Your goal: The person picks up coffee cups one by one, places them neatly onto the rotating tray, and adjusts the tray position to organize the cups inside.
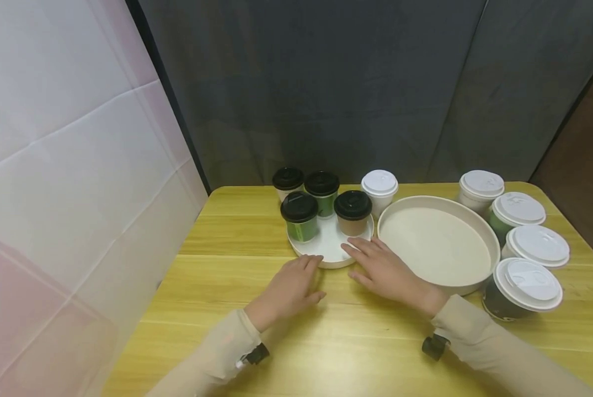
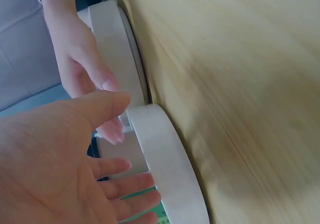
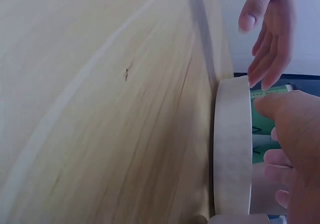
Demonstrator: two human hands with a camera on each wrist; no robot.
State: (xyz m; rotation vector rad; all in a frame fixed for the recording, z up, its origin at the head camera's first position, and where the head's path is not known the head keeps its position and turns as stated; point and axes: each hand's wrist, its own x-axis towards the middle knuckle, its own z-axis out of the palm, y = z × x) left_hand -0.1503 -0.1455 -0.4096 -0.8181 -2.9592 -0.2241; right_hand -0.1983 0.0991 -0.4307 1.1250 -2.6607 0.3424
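A small round white tray sits on the table with several black-lidded paper cups grouped on and behind it. Among them, a green cup stands at its left and a brown cup at its right. My left hand hovers at the tray's front left rim, fingers extended and holding nothing. Over the front right rim reaches my right hand, its fingers spread and likewise without anything in them. In the left wrist view the left fingers lie close over the tray's wall.
A larger cream round tray stands right beside the white one. Several white-lidded cups line its right side, and another white-lidded cup stands behind, between the trays. A dark curtain backs the wooden table.
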